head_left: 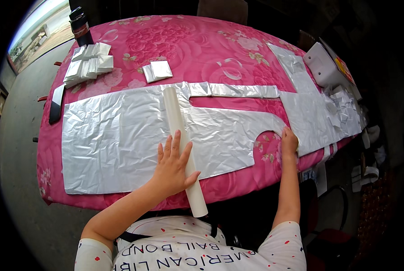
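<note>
One long white cardboard tube [182,144] lies across a wide, crinkled sheet of silver foil-like material [120,140], its near end jutting past the front edge of the worktop [220,58]. The left hand [172,165] rests flat on the tube, fingers spread, grip released. The right hand [288,142] presses down at the sheet's edge beside a rounded cut-out; whether its grip pinches the material I cannot tell. The worktop wears a glossy pink cloth printed with roses. More cut silver pieces [310,104] trail off to the right. Toward the far left sit a stack of folded silver squares [88,63], one small folded silver piece [157,71] and a dark cylindrical can [80,26].
</note>
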